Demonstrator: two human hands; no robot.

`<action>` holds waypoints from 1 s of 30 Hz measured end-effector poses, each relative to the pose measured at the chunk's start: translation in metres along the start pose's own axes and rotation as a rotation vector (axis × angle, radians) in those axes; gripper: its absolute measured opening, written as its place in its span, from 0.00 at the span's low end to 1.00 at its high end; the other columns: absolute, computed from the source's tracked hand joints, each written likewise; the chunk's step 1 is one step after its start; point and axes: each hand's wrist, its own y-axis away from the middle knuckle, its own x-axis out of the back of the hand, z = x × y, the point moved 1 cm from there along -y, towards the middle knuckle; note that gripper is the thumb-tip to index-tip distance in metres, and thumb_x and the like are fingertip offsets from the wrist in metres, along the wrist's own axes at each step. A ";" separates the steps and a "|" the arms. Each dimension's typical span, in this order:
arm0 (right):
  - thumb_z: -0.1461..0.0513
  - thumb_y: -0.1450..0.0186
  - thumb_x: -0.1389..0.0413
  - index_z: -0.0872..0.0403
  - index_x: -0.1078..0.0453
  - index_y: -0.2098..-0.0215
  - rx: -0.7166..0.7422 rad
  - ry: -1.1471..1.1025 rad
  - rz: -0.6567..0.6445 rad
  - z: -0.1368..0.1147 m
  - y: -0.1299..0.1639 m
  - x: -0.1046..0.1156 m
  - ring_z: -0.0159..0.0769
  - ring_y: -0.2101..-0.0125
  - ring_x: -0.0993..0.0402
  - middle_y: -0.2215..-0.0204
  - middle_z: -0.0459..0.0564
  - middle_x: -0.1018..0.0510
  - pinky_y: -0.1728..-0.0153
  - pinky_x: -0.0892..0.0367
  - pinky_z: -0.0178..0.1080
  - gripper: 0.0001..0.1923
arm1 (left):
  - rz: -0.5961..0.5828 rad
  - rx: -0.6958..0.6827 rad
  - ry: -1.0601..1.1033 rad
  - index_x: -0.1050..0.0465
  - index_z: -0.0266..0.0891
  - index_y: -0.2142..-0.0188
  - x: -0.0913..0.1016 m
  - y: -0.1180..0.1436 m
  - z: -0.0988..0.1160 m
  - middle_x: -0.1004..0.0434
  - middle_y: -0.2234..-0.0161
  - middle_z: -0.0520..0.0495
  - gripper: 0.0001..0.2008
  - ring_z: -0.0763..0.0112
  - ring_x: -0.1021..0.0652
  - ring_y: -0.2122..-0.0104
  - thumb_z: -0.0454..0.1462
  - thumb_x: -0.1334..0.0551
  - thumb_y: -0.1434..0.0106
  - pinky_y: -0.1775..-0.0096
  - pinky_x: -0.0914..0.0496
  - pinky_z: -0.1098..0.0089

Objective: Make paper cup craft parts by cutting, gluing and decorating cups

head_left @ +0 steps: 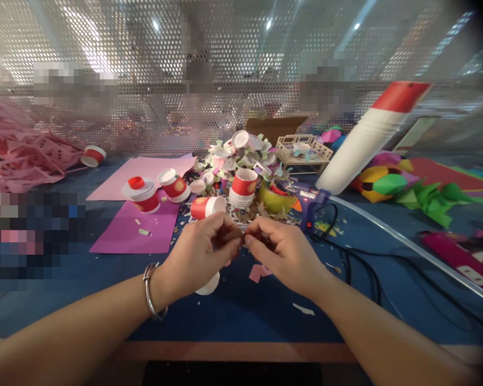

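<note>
Fingertips of the left hand [199, 247] and right hand [282, 249] meet at near centre, pinching a small dark piece [241, 234] between them; its material cannot be told. It appears light and easily crushed, so an edge pinch suits it. A white paper cup [208, 285], thin-walled and easily dented, shows beneath the left hand. Pink paper scraps [257, 272] lie on the blue bench [233, 316]. Farther off: red-and-white cups [243, 187], magenta sheet [134, 228], glue gun [308, 201] at right.

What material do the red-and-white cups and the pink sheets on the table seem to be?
Red-and-white cups: likely thin paper, matte, with rolled white rims. Pink sheets: probably craft paper, flat and matte, with cut scraps on them.
</note>
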 end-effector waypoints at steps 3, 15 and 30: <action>0.62 0.33 0.46 0.53 0.34 0.69 0.021 0.073 -0.016 -0.002 0.001 -0.001 0.27 0.81 0.37 0.81 0.39 0.33 0.81 0.43 0.30 0.06 | -0.028 0.036 0.056 0.31 0.39 0.67 0.000 0.000 -0.004 0.23 0.74 0.53 0.03 0.74 0.24 0.74 0.31 0.38 0.38 0.72 0.30 0.73; 0.65 0.35 0.47 0.52 0.35 0.71 0.139 0.389 -0.064 -0.002 0.001 -0.002 0.30 0.79 0.32 0.82 0.41 0.27 0.76 0.41 0.33 0.06 | -0.105 -0.102 -0.333 0.33 0.37 0.77 -0.002 0.003 -0.006 0.32 0.79 0.55 0.10 0.76 0.33 0.78 0.27 0.40 0.41 0.75 0.41 0.73; 0.58 0.32 0.45 0.53 0.32 0.69 0.055 0.299 0.319 0.016 -0.012 0.029 0.28 0.82 0.37 0.81 0.42 0.30 0.80 0.43 0.33 0.09 | 0.014 -0.509 -0.324 0.24 0.39 0.55 -0.001 0.025 0.018 0.25 0.71 0.51 0.08 0.74 0.26 0.73 0.32 0.41 0.29 0.70 0.31 0.71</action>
